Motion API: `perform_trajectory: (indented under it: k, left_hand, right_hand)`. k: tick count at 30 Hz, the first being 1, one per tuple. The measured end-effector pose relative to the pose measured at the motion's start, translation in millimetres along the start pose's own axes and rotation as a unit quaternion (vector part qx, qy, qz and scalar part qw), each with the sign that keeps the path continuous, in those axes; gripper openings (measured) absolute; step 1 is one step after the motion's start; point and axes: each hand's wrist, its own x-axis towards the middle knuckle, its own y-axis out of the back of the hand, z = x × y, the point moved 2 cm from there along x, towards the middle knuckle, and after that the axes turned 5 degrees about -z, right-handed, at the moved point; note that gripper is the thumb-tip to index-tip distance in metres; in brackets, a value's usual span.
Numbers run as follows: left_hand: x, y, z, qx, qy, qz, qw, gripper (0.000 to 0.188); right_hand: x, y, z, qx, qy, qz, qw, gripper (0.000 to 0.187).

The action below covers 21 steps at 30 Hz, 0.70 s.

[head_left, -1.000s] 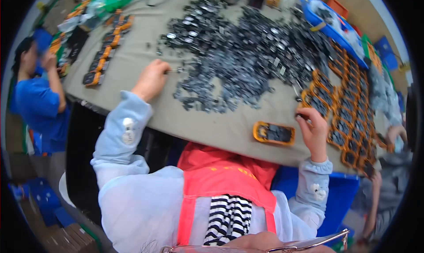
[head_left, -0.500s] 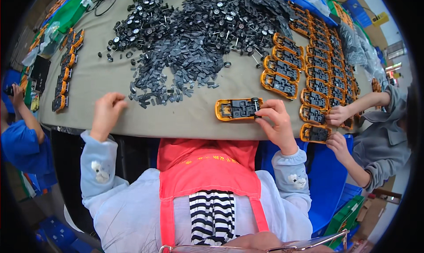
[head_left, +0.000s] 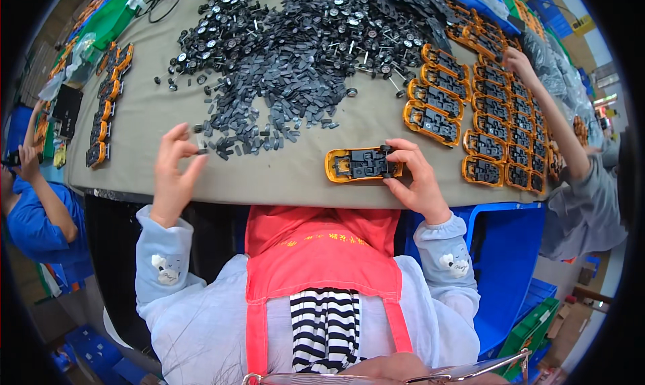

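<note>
An orange toy car body with a black underside (head_left: 361, 164) lies upside down near the table's front edge. My right hand (head_left: 420, 180) grips its right end between thumb and fingers. Dark wheels (head_left: 388, 150) show there by the fingertips, partly hidden. My left hand (head_left: 173, 177) hovers at the left with thumb and fingers apart, beside the near edge of a pile of small black pieces (head_left: 275, 89). A small dark part with a pale stem (head_left: 200, 142) shows by its fingertips; whether they touch it I cannot tell.
Many wheel-and-axle sets (head_left: 228, 32) are heaped at the back. Upturned orange car bodies stand in rows at the right (head_left: 484, 146) and in a column at the left (head_left: 104, 109). A co-worker's arm (head_left: 564, 123) reaches over the right rows; another person (head_left: 44, 203) is at the left.
My left hand has moved right toward the small black pieces, and its fingers have spread. My right hand keeps hold of the car body. The right co-worker's hand has moved farther back.
</note>
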Motion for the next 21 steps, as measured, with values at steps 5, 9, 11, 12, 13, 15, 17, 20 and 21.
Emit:
perform_trajectory:
  k: [5, 9, 11, 12, 13, 15, 17, 20, 21]
  left_hand:
    - [13.2, -51.0, 67.7, -0.135, -0.1, -0.136, 0.976, 0.022]
    - [22.9, -91.4, 87.7, -0.149, -0.17, -0.155, 0.962, 0.045]
    - [27.2, -100.4, 94.1, -0.139, -0.188, -0.164, 0.958, 0.053]
    - [29.0, -104.3, 95.6, -0.122, -0.183, -0.185, 0.958, 0.057]
    - [29.9, -106.4, 96.1, -0.106, -0.178, -0.207, 0.956, 0.061]
    - [31.7, -106.7, 96.0, -0.098, -0.158, -0.221, 0.957, 0.061]
    - [35.9, -108.8, 94.9, -0.091, -0.141, -0.235, 0.957, 0.061]
    - [41.7, -111.2, 94.1, -0.078, -0.152, -0.267, 0.948, 0.061]
    - [42.6, -110.2, 93.6, -0.076, -0.173, -0.271, 0.944, 0.062]
  right_hand:
    - [9.3, -20.8, -10.2, -0.022, 0.05, -0.006, 0.998, 0.055]
    - [13.2, -30.2, -19.9, -0.004, 0.05, -0.019, 0.999, 0.058]
    - [15.5, -32.3, -22.1, -0.023, 0.065, -0.025, 0.997, 0.061]
    - [16.7, -32.8, -22.6, -0.022, 0.067, -0.026, 0.997, 0.061]
    - [17.8, -33.4, -22.5, -0.022, 0.062, -0.031, 0.997, 0.062]
    - [19.9, -33.6, -22.6, -0.023, 0.057, -0.036, 0.997, 0.063]
    - [22.8, -31.5, -23.3, -0.032, 0.039, -0.045, 0.998, 0.063]
    - [25.7, -26.3, -28.9, -0.039, 0.023, -0.058, 0.997, 0.062]
    - [25.1, -25.5, -32.0, -0.045, 0.02, -0.053, 0.997, 0.062]
